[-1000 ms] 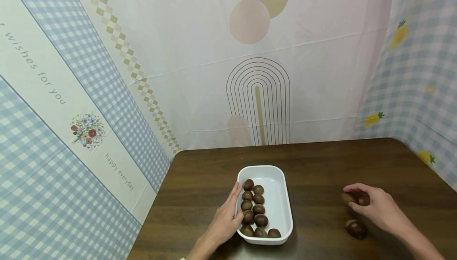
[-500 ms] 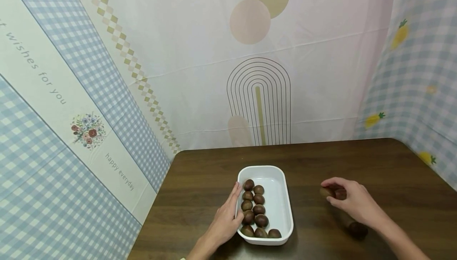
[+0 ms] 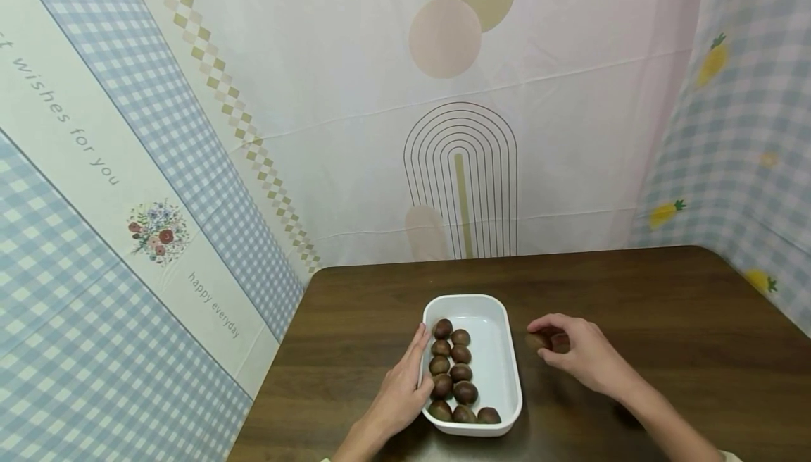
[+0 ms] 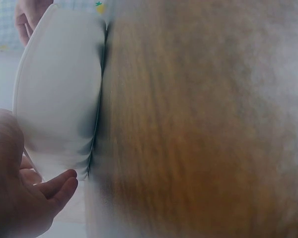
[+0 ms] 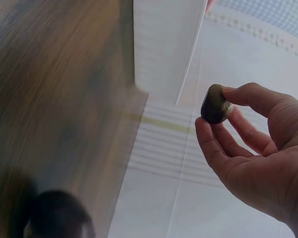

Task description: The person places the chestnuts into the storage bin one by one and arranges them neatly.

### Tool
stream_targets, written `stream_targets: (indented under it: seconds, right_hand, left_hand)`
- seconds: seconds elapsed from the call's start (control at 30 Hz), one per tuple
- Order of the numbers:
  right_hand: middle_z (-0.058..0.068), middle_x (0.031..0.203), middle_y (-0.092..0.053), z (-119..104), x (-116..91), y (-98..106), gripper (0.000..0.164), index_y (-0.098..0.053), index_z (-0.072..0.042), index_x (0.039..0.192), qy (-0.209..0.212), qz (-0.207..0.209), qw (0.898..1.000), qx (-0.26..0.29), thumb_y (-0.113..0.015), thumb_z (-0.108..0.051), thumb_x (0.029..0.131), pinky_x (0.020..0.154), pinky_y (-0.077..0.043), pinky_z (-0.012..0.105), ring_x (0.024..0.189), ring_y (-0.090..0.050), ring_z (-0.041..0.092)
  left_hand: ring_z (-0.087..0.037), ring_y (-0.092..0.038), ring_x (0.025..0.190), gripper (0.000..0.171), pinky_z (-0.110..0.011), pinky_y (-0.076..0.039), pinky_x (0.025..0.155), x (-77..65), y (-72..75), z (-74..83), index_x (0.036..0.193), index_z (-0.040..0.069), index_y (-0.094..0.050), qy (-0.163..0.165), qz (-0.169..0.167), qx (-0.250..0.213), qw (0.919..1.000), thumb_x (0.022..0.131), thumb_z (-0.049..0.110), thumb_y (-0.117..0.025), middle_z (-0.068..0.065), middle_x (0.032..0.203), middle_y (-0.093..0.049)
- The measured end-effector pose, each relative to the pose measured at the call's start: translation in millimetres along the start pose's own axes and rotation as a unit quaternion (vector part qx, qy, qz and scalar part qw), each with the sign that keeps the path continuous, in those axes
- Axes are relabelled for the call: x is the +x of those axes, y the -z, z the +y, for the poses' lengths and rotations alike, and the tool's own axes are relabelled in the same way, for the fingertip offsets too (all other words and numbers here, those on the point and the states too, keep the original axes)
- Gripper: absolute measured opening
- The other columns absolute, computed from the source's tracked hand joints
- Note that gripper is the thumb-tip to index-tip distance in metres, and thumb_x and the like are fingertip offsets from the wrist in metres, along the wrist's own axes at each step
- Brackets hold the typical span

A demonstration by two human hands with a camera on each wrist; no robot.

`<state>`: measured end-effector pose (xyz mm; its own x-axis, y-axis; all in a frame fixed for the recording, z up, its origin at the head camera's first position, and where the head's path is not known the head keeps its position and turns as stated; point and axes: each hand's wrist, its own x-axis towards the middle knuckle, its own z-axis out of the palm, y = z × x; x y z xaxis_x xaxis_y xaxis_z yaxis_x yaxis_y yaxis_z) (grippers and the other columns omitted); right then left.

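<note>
A white rectangular dish stands on the table with several brown chestnuts inside, in two columns at its left and along the near end. My left hand holds the dish's left side, fingers along the outer wall and thumb over the rim. To the right of the dish, my right hand pinches one chestnut between thumb and fingertips, above the table. Another chestnut lies on the table, blurred in the right wrist view and mostly hidden under the right forearm in the head view.
The dark wooden table reaches back to a white patterned cloth. Blue checked cloths hang at the left and right sides. The dish's right half shows its bare white bottom.
My right hand has travelled left with the pinched chestnut, from the table's right side to near the dish. My left hand and the dish have stayed in place.
</note>
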<state>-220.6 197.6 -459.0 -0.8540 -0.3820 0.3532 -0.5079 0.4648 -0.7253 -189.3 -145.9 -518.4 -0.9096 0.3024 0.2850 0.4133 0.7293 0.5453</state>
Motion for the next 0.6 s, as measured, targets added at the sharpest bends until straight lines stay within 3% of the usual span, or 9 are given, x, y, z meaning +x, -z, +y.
stream_targets:
  seconds: [0.6]
  right_hand:
    - [0.001,0.103,-0.074,-21,22,-46,0.030,-0.075,-0.002,0.110,0.035,-0.062,0.997,0.020,-0.082,0.003,0.082,0.074,-0.060,0.032,0.084,-0.068,0.012]
  left_hand:
    - [-0.032,-0.050,0.144,0.076,-0.053,-0.050,0.106,-0.1,0.2,0.6,0.164,0.002,-0.037,-0.013,0.010,0.001,0.9999,0.091,0.006,-0.058,-0.013,0.173,-0.029]
